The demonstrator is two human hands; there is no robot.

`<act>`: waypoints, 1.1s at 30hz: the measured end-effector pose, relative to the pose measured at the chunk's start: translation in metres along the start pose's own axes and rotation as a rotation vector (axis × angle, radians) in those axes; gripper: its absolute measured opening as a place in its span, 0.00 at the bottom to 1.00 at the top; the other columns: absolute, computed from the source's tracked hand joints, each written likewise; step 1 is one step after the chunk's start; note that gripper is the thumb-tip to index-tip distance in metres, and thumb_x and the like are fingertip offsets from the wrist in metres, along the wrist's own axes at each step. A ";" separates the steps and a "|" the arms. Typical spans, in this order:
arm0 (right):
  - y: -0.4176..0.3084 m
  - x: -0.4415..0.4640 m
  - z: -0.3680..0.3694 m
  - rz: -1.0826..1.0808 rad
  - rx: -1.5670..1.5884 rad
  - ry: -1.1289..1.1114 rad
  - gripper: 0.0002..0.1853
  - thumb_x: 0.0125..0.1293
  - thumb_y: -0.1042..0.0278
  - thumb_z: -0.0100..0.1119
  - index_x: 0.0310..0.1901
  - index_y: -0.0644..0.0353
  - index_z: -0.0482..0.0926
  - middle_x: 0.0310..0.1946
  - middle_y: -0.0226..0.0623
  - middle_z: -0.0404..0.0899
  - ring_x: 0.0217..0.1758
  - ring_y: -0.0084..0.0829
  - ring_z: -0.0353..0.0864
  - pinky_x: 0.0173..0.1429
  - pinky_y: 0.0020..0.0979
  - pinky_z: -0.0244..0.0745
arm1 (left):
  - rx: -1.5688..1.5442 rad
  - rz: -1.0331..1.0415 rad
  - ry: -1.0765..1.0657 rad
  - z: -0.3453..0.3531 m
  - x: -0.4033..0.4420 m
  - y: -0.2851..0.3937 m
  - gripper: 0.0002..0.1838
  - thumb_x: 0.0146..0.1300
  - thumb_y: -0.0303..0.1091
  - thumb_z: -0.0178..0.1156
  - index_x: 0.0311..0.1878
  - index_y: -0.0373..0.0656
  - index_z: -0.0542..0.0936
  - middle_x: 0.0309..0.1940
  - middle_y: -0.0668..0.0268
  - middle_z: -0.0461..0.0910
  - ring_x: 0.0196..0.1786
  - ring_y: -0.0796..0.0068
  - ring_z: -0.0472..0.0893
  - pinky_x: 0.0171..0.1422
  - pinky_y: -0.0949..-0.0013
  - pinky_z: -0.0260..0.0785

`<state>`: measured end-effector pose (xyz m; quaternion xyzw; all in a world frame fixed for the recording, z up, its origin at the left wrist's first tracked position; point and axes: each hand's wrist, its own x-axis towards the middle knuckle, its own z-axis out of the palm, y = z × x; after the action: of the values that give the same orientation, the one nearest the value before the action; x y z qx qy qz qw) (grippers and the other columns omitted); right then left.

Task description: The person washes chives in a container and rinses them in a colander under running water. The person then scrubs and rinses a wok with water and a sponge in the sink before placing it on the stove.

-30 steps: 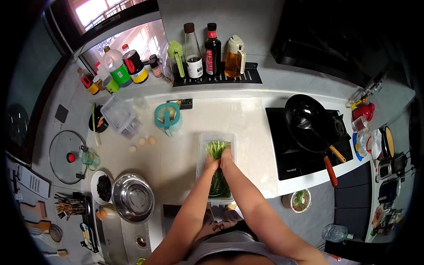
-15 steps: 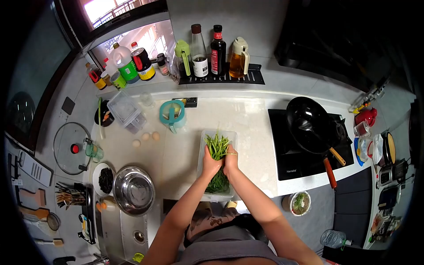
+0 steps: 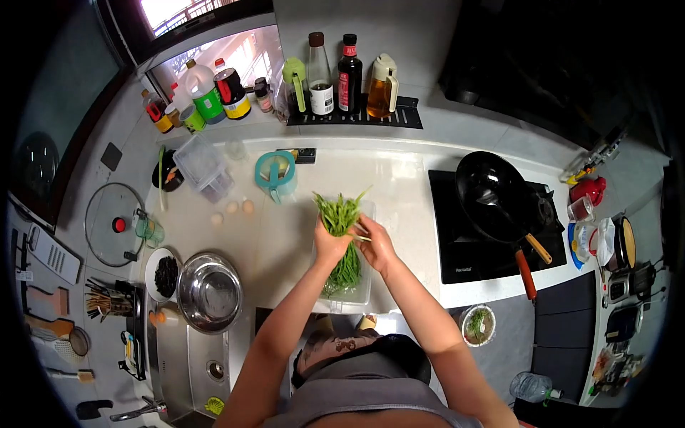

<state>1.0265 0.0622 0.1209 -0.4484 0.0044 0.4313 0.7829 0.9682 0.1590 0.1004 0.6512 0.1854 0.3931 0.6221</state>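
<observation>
A bundle of long green stalks is held above a clear plastic container on the counter. My left hand is wrapped round the bundle near its pale upper ends. My right hand is just right of the bundle, its fingers bent and pinched at a thin stalk that sticks out sideways. The darker lower part of the bundle hangs over the container, which holds some water or wet bits at its near end.
Left of the container are a teal-lidded jug, eggs, a steel bowl and a sink. A black wok sits on the cooktop at right. Bottles line the back shelf.
The bundle has been raised out of the container and shifted slightly left in my left hand. My right hand has come off the bundle and moved to its right side.
</observation>
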 end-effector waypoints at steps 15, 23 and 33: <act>0.014 0.014 -0.048 -0.241 -0.383 0.104 0.12 0.62 0.71 0.47 0.45 0.66 0.71 0.36 0.38 0.78 0.33 0.24 0.78 0.38 0.24 0.74 | -0.196 0.064 0.166 -0.031 0.040 0.057 0.15 0.43 0.13 0.58 0.36 0.36 0.71 0.28 0.67 0.73 0.26 0.79 0.73 0.30 0.76 0.68; 0.032 0.026 -0.035 -0.588 -1.266 0.150 0.12 0.60 0.68 0.47 0.41 0.65 0.75 0.24 0.42 0.79 0.29 0.38 0.79 0.36 0.34 0.73 | -0.169 0.100 0.234 -0.043 0.041 0.052 0.16 0.43 0.16 0.59 0.38 0.37 0.70 0.30 0.68 0.73 0.31 0.79 0.73 0.34 0.77 0.67; 0.039 0.021 -0.031 -0.502 -1.004 -0.041 0.31 0.49 0.72 0.56 0.57 0.66 0.60 0.53 0.53 0.66 0.54 0.45 0.68 0.56 0.33 0.64 | -0.155 0.094 0.397 -0.056 0.018 0.040 0.17 0.42 0.19 0.61 0.39 0.36 0.70 0.32 0.66 0.74 0.32 0.78 0.74 0.38 0.74 0.67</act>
<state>1.0253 0.0631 0.0669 -0.7449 -0.3233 0.1895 0.5520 0.9278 0.2036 0.1388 0.5194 0.2430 0.5551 0.6026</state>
